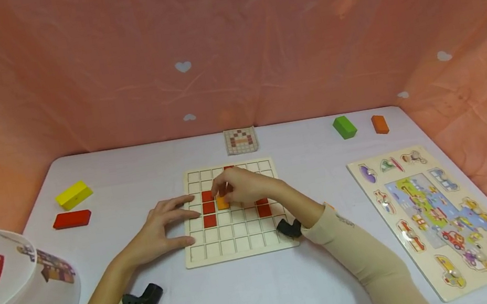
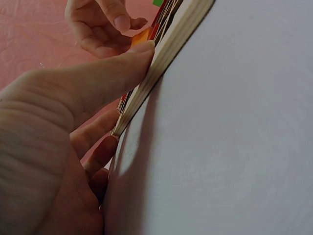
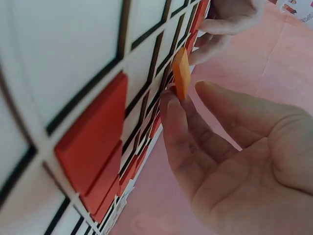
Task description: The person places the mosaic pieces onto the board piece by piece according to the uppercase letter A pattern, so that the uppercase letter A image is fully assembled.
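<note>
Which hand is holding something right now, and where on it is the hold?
The right hand pinches the orange tile by its edge over the grid board. The left hand holds nothing; its fingers press on the board's left edge.

At the far left of the white table (image 1: 257,298) we see a yellow block (image 1: 74,194), and just nearer than it a flat red block (image 1: 72,219). A white tub with printed stickers (image 1: 3,296) fills the near left corner. At the far edge, in the middle, lies a small pattern card (image 1: 241,140) printed with a grid of squares. Far right we find a green block (image 1: 345,127) with an orange block (image 1: 380,124) just beside it. On the right, a wooden vehicle puzzle (image 1: 440,216) lies flat. A pink cloth with white hearts (image 1: 217,44) hangs behind it all.
</note>
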{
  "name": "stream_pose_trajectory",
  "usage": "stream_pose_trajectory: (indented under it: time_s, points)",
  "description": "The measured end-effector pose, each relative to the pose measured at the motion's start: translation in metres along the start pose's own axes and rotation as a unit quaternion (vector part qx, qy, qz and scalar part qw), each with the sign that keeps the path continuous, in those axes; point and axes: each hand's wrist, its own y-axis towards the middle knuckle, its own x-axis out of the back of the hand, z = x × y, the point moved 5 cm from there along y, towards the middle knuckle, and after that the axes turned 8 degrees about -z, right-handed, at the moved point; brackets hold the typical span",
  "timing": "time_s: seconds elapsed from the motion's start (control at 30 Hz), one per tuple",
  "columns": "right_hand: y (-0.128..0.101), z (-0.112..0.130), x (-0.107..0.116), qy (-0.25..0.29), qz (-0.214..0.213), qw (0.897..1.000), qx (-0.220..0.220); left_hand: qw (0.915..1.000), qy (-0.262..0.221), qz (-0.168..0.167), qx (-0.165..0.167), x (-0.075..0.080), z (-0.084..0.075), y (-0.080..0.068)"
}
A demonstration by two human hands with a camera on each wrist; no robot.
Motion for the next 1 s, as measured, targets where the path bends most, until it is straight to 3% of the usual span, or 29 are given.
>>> stream_pose_trajectory:
  time_s: [0.67,0.8,1.0]
  points:
    - [-0.03,0.001,0.009,0.048,-0.019,0.999,0.005,1.0,0.0,-0.001,-0.001,-0.001,-0.001,-0.001]
    - [-0.044,-0.008,0.018,0.059,-0.028,0.998,0.007,1.0,0.001,-0.004,-0.007,-0.001,-0.002,-0.001]
    - [-0.085,-0.035,0.042,0.069,-0.059,0.995,-0.029,1.0,-0.001,-0.004,-0.004,-0.002,-0.003,0.0]
